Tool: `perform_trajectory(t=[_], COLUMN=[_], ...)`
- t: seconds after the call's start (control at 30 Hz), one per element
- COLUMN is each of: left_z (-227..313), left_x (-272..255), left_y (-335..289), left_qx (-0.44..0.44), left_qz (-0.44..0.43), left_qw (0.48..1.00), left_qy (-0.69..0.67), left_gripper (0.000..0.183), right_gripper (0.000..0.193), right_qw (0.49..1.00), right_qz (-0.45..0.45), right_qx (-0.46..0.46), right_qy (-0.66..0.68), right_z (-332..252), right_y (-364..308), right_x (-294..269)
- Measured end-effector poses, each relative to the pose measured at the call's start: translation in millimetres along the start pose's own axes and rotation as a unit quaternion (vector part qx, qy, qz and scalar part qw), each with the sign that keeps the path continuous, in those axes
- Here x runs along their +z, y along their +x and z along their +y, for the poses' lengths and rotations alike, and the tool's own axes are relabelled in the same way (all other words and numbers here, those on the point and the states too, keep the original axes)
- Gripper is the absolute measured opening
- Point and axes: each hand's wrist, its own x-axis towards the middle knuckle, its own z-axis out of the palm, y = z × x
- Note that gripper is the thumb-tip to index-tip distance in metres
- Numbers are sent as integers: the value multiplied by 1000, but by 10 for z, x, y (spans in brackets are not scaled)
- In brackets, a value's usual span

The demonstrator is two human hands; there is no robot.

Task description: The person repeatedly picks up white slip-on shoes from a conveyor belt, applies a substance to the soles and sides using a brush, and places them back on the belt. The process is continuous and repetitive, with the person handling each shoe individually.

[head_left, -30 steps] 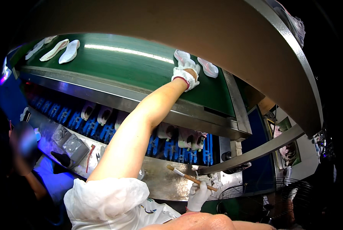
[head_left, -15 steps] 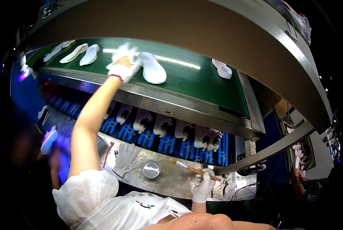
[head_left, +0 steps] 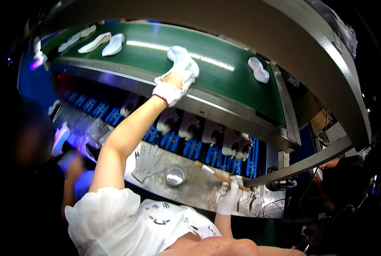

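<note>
White, smooth, curved shoe sole (head_left: 177, 53) laid on green conveyor belt (head_left: 224, 85), reached over by white-gloved left hand (head_left: 185, 73); whether gripped cannot be told, fingers being hidden. Hands set well apart. Wooden-handled, pale-ferruled brush (head_left: 221, 176) clasped in white-gloved right hand (head_left: 228, 197), bristles pointed left, seemingly angled to spare metal bench (head_left: 194, 188) smears. Round grey cup (head_left: 175, 175), pale contents unidentifiable, placed beside limp pale-grey glove (head_left: 146, 164), probably for easy reach. Pink shoe uppers (head_left: 189, 122) borne by blue racks (head_left: 192, 148), apparently for spacing.
</note>
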Motion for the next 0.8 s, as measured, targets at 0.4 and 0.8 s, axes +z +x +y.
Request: perform_trajectory(t=[0.4,0.8], left_z=[82,516], left_x=[-712,-332], left_y=[-692,-1179], left_qx=[249,201], left_qz=[10,52], left_qw=[-416,-506], left_qy=[875,837], left_gripper=[81,81], right_gripper=[21,19], right_qw=[999,987], right_qz=[-11,-10], right_qx=[-28,-122], right_qy=[-19,-104], right_z=[54,-241], right_y=[82,223], right_x=[83,208])
